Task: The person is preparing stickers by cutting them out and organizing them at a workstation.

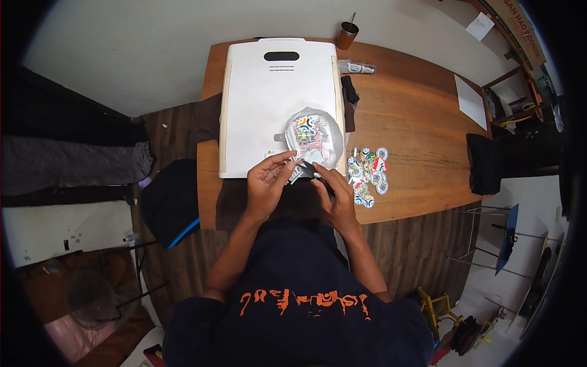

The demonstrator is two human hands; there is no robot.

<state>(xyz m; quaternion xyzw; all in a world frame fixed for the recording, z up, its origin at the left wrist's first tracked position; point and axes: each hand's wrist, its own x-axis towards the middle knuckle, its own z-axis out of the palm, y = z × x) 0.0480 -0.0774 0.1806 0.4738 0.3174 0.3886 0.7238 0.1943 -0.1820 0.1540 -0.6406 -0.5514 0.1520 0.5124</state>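
My left hand point(265, 186) pinches a small black-and-white printed sticker point(295, 174) between thumb and fingertips. Black scissors point(309, 170) are in my right hand point(338, 199), its fingers closed around the handles and the blades against the sticker's edge. Both hands meet at the near edge of a large white panel point(257, 98) with a dark handle slot. Just beyond them on the panel is a round, translucent plastic container or bag point(335, 122) with colourful printed scraps in it; which of the two I cannot tell. My fingers partly hide the sticker and the scissors.
A pile of cut-out colourful stickers point(369, 168) lies on the wooden table point(416, 122) to the right. Farther back are a clear packet point(361, 68) and a brown cup point(347, 38) with a stick in it. A black bag point(483, 164) stands at the table's right end.
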